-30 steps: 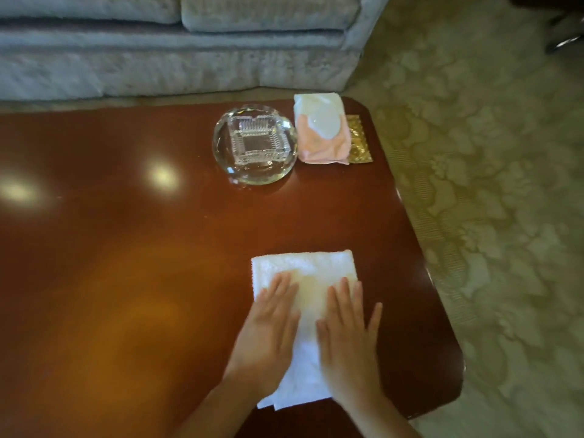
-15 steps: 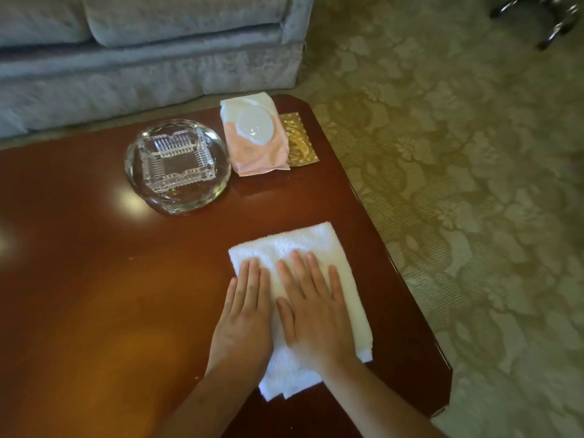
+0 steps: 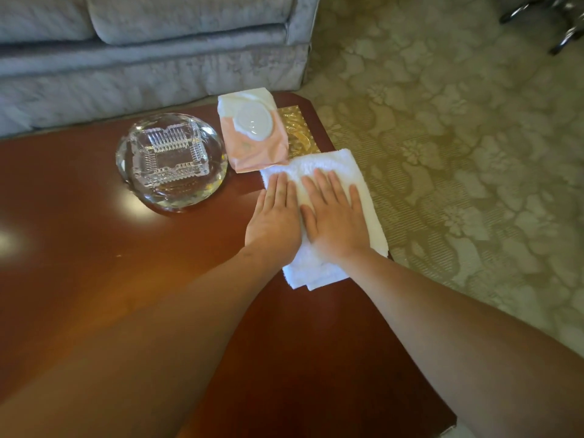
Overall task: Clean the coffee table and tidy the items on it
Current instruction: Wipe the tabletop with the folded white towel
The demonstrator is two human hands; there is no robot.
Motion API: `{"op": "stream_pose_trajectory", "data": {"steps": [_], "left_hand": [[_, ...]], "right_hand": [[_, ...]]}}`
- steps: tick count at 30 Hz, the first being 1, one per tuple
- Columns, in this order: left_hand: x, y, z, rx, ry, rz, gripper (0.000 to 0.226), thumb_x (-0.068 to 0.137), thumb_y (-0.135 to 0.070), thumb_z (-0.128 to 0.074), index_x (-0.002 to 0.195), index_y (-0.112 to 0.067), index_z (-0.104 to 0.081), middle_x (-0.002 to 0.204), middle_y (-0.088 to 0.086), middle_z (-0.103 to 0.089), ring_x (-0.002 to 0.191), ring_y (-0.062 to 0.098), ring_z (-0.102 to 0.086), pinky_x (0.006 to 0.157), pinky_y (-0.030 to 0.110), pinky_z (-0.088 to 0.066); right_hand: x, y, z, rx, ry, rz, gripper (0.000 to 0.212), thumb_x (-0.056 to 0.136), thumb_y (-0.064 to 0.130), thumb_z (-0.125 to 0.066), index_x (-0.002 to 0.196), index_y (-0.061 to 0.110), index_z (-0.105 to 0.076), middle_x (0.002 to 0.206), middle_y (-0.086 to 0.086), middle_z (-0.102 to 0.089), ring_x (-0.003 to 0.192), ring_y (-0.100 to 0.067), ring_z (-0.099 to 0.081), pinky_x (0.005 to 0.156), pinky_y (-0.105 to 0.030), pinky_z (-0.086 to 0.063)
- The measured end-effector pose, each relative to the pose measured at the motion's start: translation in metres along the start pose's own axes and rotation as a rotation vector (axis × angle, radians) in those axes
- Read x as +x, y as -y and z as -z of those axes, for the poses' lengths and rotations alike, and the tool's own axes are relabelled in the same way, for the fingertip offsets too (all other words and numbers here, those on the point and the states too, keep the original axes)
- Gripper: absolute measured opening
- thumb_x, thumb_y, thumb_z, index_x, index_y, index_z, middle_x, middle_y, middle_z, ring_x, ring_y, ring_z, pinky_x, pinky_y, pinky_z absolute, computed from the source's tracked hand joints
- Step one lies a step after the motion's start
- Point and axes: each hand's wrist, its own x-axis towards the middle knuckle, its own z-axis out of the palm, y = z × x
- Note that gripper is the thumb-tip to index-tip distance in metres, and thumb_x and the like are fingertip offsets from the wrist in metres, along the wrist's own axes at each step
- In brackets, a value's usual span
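Note:
A folded white towel lies on the glossy brown coffee table near its far right edge, its far end touching a pink-and-white wet-wipe pack. My left hand and my right hand lie side by side, flat on the towel with fingers stretched out, pressing it onto the wood. A heavy clear glass ashtray stands to the left of the pack. A gold embossed flat piece lies partly under the pack at the table's corner.
A grey sofa runs close behind the table's far edge. Patterned beige carpet covers the floor on the right. Dark metal chair legs show at the top right. The towel's right side reaches the table edge.
Both hands have slid the towel away from me and to the right, from the near middle of the table up against the wipe pack. The camera has moved closer.

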Motion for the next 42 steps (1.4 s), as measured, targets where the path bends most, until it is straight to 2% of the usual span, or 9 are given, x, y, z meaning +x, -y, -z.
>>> {"op": "stream_pose_trajectory", "data": {"steps": [12,16,19,21,25,28,32,36,42], "left_hand": [[-0.094,0.033,-0.018,-0.097,0.025,-0.007,0.075,0.108,-0.018,-0.032,0.163,-0.002,0.018,0.172,0.017,0.027,0.160,0.029,0.024,0.132,0.046,0.007],[-0.147,0.049,-0.025,-0.154,0.074,-0.010,0.073,0.110,-0.027,-0.030,0.164,-0.006,0.015,0.173,0.015,0.026,0.159,0.029,0.027,0.131,0.050,0.010],[-0.169,0.047,-0.022,-0.505,0.016,0.060,0.063,0.112,-0.034,-0.033,0.167,-0.012,-0.010,0.178,0.008,0.003,0.164,0.025,0.008,0.132,0.041,0.002],[-0.179,0.040,-0.020,-0.856,-0.100,0.199,0.059,0.110,-0.033,-0.044,0.164,-0.020,-0.024,0.174,-0.001,-0.018,0.160,0.017,-0.015,0.130,0.031,-0.017],[-0.175,0.032,-0.015,-1.505,-0.095,0.646,0.059,0.106,-0.030,-0.059,0.160,-0.026,-0.035,0.150,-0.010,-0.052,0.121,0.003,-0.059,0.098,0.020,-0.054],[-0.173,0.030,-0.021,-1.812,-0.052,0.834,0.050,0.104,-0.029,-0.061,0.152,-0.020,-0.048,0.117,-0.012,-0.069,0.101,0.003,-0.066,0.088,0.023,-0.056],[-0.167,0.029,-0.025,-1.712,-0.062,0.865,0.037,0.097,-0.036,-0.073,0.130,-0.021,-0.063,0.099,-0.017,-0.068,0.087,-0.003,-0.062,0.075,0.018,-0.051],[-0.153,0.028,-0.014,-1.433,0.079,0.781,0.030,0.087,-0.048,-0.080,0.094,-0.025,-0.062,0.089,-0.011,-0.067,0.084,0.013,-0.068,0.068,0.028,-0.054],[-0.140,0.038,-0.020,-1.204,0.129,0.657,0.030,0.092,-0.042,-0.076,0.085,-0.015,-0.066,0.092,0.002,-0.073,0.091,0.029,-0.073,0.075,0.038,-0.062]], "right_hand": [[-0.065,0.054,-0.005,-0.094,0.039,0.085,0.064,0.109,0.045,-0.006,0.169,0.024,-0.008,0.178,-0.001,-0.003,0.165,-0.023,0.002,0.133,-0.053,-0.010],[-0.093,0.071,-0.003,-0.021,0.063,0.209,0.064,0.111,0.047,-0.012,0.167,0.020,-0.028,0.176,-0.005,-0.020,0.164,-0.028,-0.015,0.130,-0.053,-0.021],[-0.072,0.054,0.007,-0.017,0.062,0.261,0.066,0.109,0.059,-0.020,0.159,0.025,-0.045,0.172,-0.009,-0.033,0.161,-0.033,-0.026,0.127,-0.055,-0.024],[-0.062,0.047,0.007,-0.034,0.104,0.260,0.067,0.106,0.065,-0.021,0.164,0.033,-0.033,0.176,-0.008,-0.019,0.165,-0.028,-0.009,0.130,-0.057,-0.012],[-0.062,0.048,-0.003,-0.017,0.101,0.280,0.066,0.108,0.061,-0.013,0.168,0.033,-0.018,0.179,-0.007,-0.006,0.166,-0.023,0.003,0.132,-0.058,-0.007],[-0.059,0.052,0.000,0.073,0.135,0.243,0.060,0.109,0.050,-0.019,0.167,0.035,-0.018,0.179,-0.002,-0.002,0.165,-0.019,0.006,0.132,-0.055,-0.002],[-0.052,0.046,0.016,0.105,0.255,0.326,0.057,0.108,0.056,-0.013,0.164,0.044,-0.012,0.178,0.004,0.001,0.165,-0.016,0.007,0.132,-0.053,-0.007],[-0.034,0.022,0.033,-0.146,0.221,0.465,0.054,0.110,0.062,-0.008,0.163,0.056,-0.008,0.178,0.013,0.001,0.163,-0.013,-0.002,0.127,-0.043,-0.008],[-0.041,0.015,0.001,-0.108,0.120,0.461,0.057,0.113,0.055,-0.014,0.168,0.042,-0.009,0.179,0.004,0.002,0.165,-0.022,0.006,0.131,-0.053,0.003]]}}
